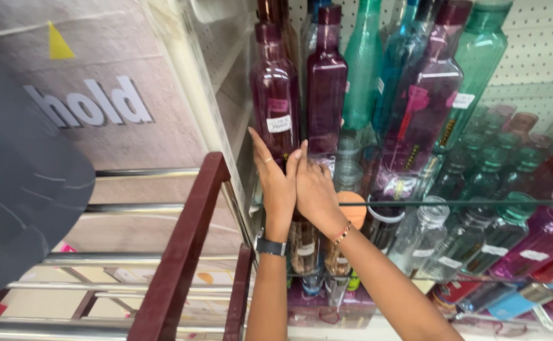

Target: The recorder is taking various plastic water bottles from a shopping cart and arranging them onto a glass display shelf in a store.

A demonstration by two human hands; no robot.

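Our fingers [260, 146] stand nearly straight and close together on both hands, gripping nothing; the left hand [275, 183] lies flat against the base of a purple square bottle [275, 101], and the right hand [314, 189] presses beside it under a second purple bottle [326, 82] on the glass shelf [478, 203]. How much the right fingertips curl round that bottle we cannot tell — the backs of the hands hide the contact. The bottles look like smooth, translucent plastic, square-shouldered with narrow necks; teal ribbed ones [361, 69] and a green one [481, 57] stand behind, their tops cut off by the frame. Clear bottles [425, 233] lower down blur together. A dark red ladder rail [181, 246] with steel rungs crosses the left — and a grey shape [17, 189] beyond it is unreadable.
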